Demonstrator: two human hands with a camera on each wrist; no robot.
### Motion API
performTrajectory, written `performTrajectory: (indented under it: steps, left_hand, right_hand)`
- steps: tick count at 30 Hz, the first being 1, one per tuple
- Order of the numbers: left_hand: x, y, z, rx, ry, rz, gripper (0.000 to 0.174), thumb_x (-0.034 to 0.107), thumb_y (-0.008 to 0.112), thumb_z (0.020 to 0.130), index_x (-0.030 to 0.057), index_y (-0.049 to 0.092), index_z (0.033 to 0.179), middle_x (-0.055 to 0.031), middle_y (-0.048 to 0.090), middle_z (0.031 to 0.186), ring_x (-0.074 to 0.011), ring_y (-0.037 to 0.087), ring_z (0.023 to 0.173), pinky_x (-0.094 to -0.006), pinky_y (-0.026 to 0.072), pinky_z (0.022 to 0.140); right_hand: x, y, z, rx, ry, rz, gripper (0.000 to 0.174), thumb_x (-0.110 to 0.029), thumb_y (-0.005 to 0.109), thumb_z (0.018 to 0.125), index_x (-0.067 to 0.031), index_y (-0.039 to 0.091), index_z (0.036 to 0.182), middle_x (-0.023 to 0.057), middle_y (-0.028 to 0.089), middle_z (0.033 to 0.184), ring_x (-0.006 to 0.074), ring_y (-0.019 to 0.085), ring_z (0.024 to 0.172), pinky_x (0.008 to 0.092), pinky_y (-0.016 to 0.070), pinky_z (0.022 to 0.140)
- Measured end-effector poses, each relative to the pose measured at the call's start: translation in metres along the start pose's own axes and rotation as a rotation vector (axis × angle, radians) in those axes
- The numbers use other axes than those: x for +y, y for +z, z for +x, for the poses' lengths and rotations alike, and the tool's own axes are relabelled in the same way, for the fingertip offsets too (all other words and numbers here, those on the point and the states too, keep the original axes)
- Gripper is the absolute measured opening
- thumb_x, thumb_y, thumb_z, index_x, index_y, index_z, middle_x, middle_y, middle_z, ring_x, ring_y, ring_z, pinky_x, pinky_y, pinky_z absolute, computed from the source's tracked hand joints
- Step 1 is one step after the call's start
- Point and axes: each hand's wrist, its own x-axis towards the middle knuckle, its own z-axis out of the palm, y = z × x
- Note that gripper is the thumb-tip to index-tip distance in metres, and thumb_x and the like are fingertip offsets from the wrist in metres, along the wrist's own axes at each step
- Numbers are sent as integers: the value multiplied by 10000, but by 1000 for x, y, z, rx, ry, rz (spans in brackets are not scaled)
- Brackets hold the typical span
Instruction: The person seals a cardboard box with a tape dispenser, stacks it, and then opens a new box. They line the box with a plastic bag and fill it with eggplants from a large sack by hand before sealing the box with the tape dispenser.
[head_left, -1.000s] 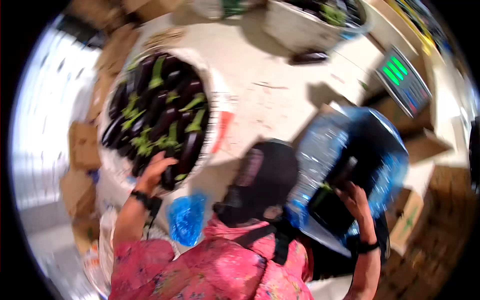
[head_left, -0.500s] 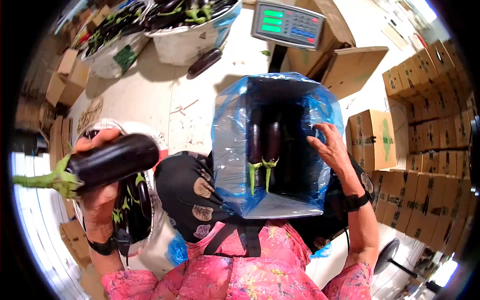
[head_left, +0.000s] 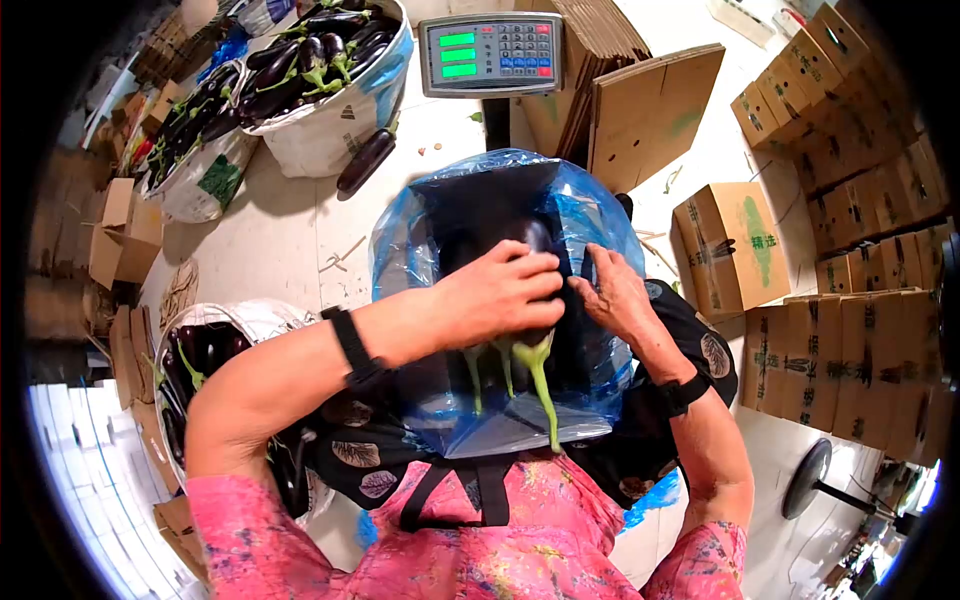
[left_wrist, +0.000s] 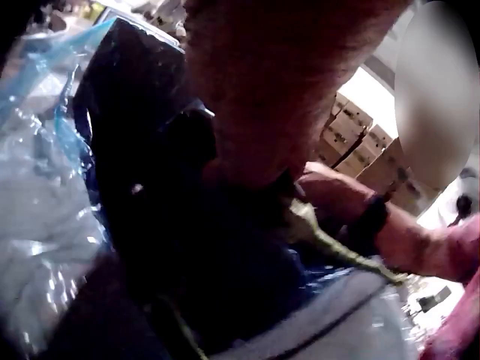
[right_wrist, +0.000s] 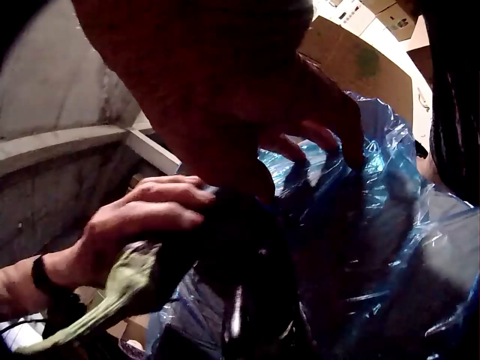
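Observation:
In the head view my left hand (head_left: 505, 290) grips a dark eggplant (head_left: 536, 236) over the blue-lined box (head_left: 500, 438); its green stem (head_left: 540, 385) points toward my body. Other green stems show beneath that hand. My right hand (head_left: 612, 297) is at the box's right side, fingers loosely spread beside the blue liner (head_left: 612, 225). From the right wrist, the left hand (right_wrist: 146, 217) curls over the eggplant by its pale stem (right_wrist: 124, 292), and the right hand (right_wrist: 232, 97) has fingers near the liner. The left wrist view is dark, with the stem (left_wrist: 326, 240) visible.
Behind the box stand a scale display (head_left: 490, 55) and cardboard sheets (head_left: 655, 110). Eggplant-filled sacks are at back left (head_left: 300, 140) and near left (head_left: 250, 312). One loose eggplant (head_left: 368, 160) lies on the floor. Cartons (head_left: 735, 250) stack at right.
My left hand has brought the eggplant from the left over the box, stem now toward my body. My right hand stays at the box's right side. The head view has shifted.

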Motion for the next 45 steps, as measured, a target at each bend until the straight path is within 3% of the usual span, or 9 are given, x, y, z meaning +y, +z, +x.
performTrajectory:
  steps: [3,12,16,20,26,32,36,41,45]
  left_hand:
    - [-18,42,2,7,-140,49,248,200,587,829,124,572,1065,-75,554,1132,-261,518,1140,-390,431,883]
    - [37,91,-10,-154,57,3,184,199,605,771,58,660,876,-100,574,1002,-276,527,1059,-355,446,793]
    - [23,90,-4,43,-191,10,274,170,607,777,0,617,991,-174,561,1134,-346,502,1181,-434,455,944]
    - [2,72,-2,130,-511,-243,788,82,850,637,10,467,1322,-237,435,1396,-433,438,1296,-483,422,1031]
    - [-5,77,-4,-128,-576,-159,720,193,787,771,68,455,1397,-179,414,1461,-365,462,1292,-490,444,941]
    - [-5,93,-8,51,-826,-437,705,169,791,767,132,464,1391,-224,386,1461,-417,450,1287,-528,439,961]
    - [2,86,-2,76,-703,-323,559,118,732,781,110,515,1296,-239,398,1428,-452,458,1248,-549,439,945]
    - [31,84,-7,-317,-30,-9,153,262,618,813,174,713,893,-36,618,1024,-256,524,1034,-446,417,927]
    - [50,121,-12,-148,27,116,159,247,602,823,156,728,854,-21,626,985,-230,520,1050,-460,351,1024]
  right_hand:
    - [-7,-6,-3,-39,29,-8,632,-334,678,897,4,466,1387,301,560,1280,468,574,1136,490,473,963]
    - [-8,-4,-3,-54,6,-23,642,-312,685,890,29,451,1380,314,570,1241,475,594,1085,498,490,920]
    - [-7,-1,-5,-19,-12,-24,656,-314,689,891,37,439,1386,315,563,1258,480,597,1075,500,492,914]
    - [-5,4,-4,26,-62,-11,592,-279,709,869,8,432,1307,303,567,1137,503,599,985,564,510,839]
    - [-10,1,-5,3,-34,-53,679,-292,723,870,42,427,1383,303,567,1223,493,586,1040,518,493,881]
    - [-16,0,-9,4,-6,-27,663,-252,739,848,32,444,1370,300,557,1235,482,571,1080,511,484,908]
    - [-16,-1,-17,325,-278,-191,571,-168,747,812,23,521,1300,278,543,1257,441,530,1165,462,456,983]
    - [-29,-12,-15,276,-260,74,359,-88,713,828,-6,616,1165,219,575,1197,417,562,1073,453,478,909]
    - [-19,-4,-10,197,-249,6,399,-96,691,848,-26,583,1226,204,581,1180,409,567,1052,457,467,917]
